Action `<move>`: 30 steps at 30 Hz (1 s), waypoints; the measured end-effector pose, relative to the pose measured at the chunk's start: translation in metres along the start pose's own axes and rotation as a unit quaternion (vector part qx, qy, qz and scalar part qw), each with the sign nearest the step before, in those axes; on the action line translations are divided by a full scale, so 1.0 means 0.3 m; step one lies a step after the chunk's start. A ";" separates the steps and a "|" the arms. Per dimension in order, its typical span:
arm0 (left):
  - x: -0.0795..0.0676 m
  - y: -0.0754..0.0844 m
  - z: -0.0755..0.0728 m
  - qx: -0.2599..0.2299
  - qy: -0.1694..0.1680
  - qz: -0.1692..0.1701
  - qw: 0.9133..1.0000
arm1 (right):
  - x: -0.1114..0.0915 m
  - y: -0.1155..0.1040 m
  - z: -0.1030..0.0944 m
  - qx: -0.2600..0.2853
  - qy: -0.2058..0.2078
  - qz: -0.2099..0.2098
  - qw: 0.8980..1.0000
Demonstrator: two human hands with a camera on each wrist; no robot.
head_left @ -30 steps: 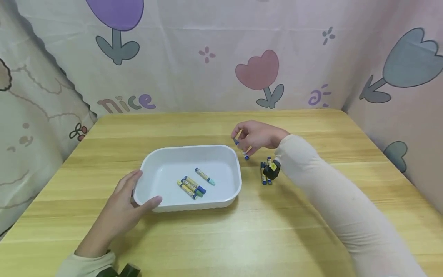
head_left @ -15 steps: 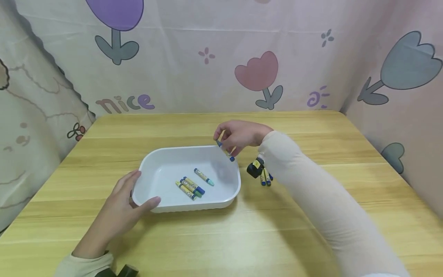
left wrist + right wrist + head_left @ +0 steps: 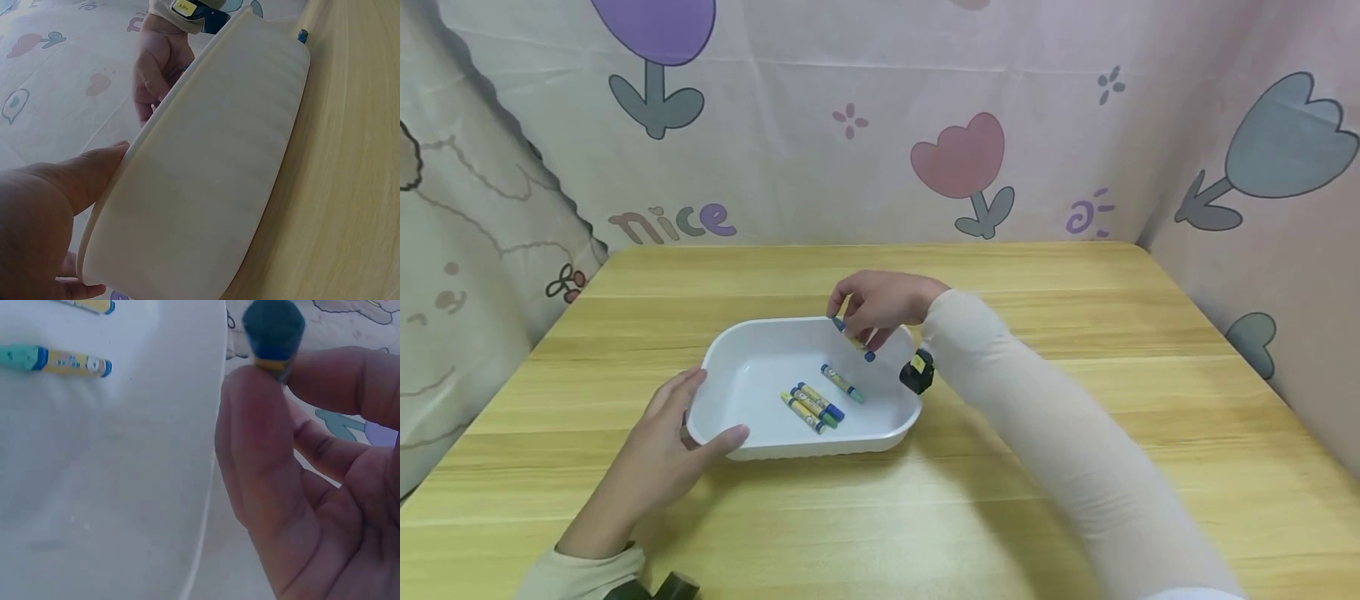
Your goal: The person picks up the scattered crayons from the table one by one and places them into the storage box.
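Observation:
A white plastic tray [image 3: 812, 447] stands on the wooden table, its left end gripped by my left hand [image 3: 662, 450], thumb over the near rim and fingers at the far side. Over the tray's back right part, my right hand [image 3: 887, 302] pinches a crayon [image 3: 860, 347] between thumb and fingertips. That crayon has a yellow wrapper and, in the right wrist view, a dark teal end [image 3: 274, 328]. Below it on the tray floor lies a mint-green crayon [image 3: 842, 383]. Left of that, several crayons [image 3: 812, 407], yellow, green and blue, lie side by side.
A blue crayon end [image 3: 302, 36] shows on the table past the tray in the left wrist view; in the head view my right sleeve [image 3: 1037, 442] covers that area. A printed cloth [image 3: 790, 150] hangs behind the table [image 3: 1150, 350]. A black camera [image 3: 917, 372] sits at my right wrist.
My right hand has carried the pinched crayon leftward from beside the tray to over it. The crayons on the table have become hidden behind my right arm. My left hand stays on the tray.

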State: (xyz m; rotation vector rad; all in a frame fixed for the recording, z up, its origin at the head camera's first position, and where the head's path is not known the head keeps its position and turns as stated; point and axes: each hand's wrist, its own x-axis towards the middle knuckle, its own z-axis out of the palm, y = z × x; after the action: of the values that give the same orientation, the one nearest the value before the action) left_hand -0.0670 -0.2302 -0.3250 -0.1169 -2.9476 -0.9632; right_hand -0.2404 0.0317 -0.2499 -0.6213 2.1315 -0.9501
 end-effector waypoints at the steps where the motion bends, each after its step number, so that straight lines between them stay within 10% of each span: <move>1: 0.000 0.000 0.000 -0.001 0.000 0.000 1.000 | 0.006 -0.003 0.006 0.001 -0.002 0.002 1.000; 30: 0.004 -0.002 -0.003 -0.005 0.005 0.006 1.000 | 0.090 -0.004 0.151 -0.093 -0.026 0.064 0.993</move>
State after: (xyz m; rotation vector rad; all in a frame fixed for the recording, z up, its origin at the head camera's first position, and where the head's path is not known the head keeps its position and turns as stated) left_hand -0.0682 -0.2312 -0.3246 -0.1294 -2.9299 -0.9752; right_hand -0.2228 -0.0065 -0.2816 -0.5851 2.2003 -0.6626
